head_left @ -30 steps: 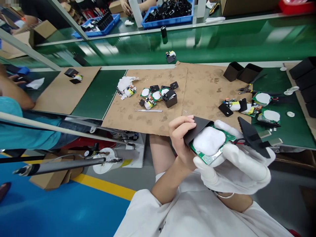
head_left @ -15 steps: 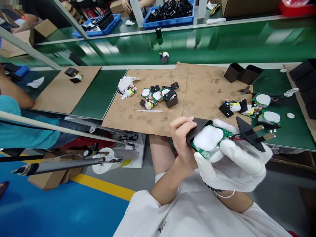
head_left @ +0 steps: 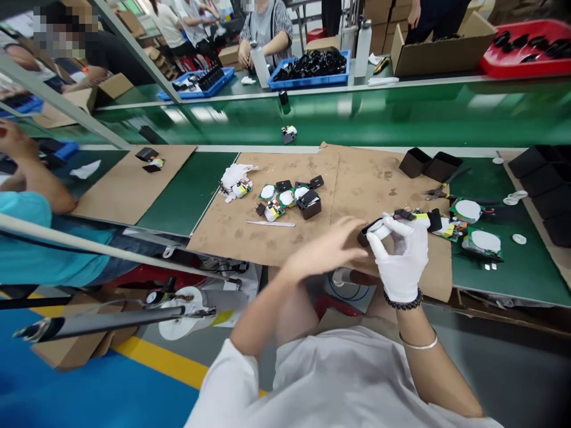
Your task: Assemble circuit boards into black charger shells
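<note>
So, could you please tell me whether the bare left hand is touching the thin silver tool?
Apart: the head view shows bare cardboard between the left hand and the thin silver tool.

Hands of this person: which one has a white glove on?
The right hand: a white glove covers it, and a dark beaded bracelet circles its wrist. The left hand is bare.

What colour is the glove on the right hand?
White. The glove shows best in the head view.
</note>
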`<act>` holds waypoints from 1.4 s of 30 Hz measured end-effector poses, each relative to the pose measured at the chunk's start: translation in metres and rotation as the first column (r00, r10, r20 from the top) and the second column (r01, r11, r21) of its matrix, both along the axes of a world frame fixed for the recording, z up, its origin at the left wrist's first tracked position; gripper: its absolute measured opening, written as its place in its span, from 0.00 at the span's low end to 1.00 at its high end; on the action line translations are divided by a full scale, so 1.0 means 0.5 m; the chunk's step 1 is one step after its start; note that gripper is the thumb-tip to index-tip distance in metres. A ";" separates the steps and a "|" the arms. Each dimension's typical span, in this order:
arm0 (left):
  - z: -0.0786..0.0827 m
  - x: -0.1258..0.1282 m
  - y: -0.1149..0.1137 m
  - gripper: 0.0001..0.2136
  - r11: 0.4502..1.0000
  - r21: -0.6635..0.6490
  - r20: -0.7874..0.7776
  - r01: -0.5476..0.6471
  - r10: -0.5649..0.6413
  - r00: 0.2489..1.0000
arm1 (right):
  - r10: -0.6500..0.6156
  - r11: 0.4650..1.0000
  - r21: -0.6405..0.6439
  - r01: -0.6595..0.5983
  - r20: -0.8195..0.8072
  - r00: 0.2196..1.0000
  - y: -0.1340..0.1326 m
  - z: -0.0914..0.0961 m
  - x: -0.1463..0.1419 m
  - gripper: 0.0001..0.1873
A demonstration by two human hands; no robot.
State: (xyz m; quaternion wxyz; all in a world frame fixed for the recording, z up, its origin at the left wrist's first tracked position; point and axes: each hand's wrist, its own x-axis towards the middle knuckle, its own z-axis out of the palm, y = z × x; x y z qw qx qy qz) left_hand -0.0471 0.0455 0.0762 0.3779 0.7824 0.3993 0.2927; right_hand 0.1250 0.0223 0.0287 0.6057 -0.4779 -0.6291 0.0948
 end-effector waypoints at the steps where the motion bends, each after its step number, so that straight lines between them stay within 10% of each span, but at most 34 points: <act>1: 0.028 -0.032 0.053 0.18 1.000 0.001 0.011 0.009 -0.009 1.000 | -0.017 1.000 0.020 0.017 0.027 0.999 0.003 -0.003 0.006 0.19; 4: 0.090 -0.137 0.268 0.13 0.936 0.114 -0.016 -0.334 0.338 0.941 | -0.034 0.998 0.054 0.028 0.108 0.994 0.007 0.002 0.010 0.19; 6: 0.104 -0.198 0.413 0.15 0.770 0.194 -0.210 -0.608 0.638 0.741 | -0.041 0.998 0.049 0.034 0.153 0.987 0.008 0.012 0.006 0.18; 9: 0.095 -0.264 0.549 0.21 0.709 0.193 -0.355 -0.679 0.695 0.625 | -0.059 0.998 0.048 0.050 0.199 0.978 0.009 0.021 0.003 0.15; 18: 0.066 -0.291 0.591 0.17 0.622 0.229 -0.586 -0.749 0.702 0.405 | -0.108 0.993 -0.035 0.115 0.157 0.982 0.006 -0.010 0.007 0.15; 24: 0.121 -0.254 0.484 0.12 0.716 0.135 -0.572 -0.685 0.621 0.536 | -0.067 0.998 0.012 0.066 0.113 0.991 0.018 -0.006 0.007 0.16; 30: 0.128 -0.159 0.181 0.14 0.777 0.224 -0.421 -0.589 0.622 0.660 | 0.011 0.996 0.086 -0.018 0.082 0.997 0.020 0.003 0.010 0.17; 32: 0.103 -0.109 0.068 0.26 0.912 0.186 -0.190 -0.367 0.399 0.897 | 0.085 0.992 0.088 -0.088 0.041 0.996 0.006 0.008 0.013 0.17; 35: 0.040 -0.030 -0.060 0.52 1.000 0.011 -0.063 -0.026 0.026 0.998 | 0.187 0.980 0.070 -0.184 -0.040 0.981 -0.020 0.013 0.011 0.17; 42: -0.094 0.093 -0.102 0.30 0.955 -0.120 0.301 -0.273 0.297 0.906 | 0.173 0.985 0.042 -0.169 -0.137 0.975 -0.055 0.010 0.005 0.16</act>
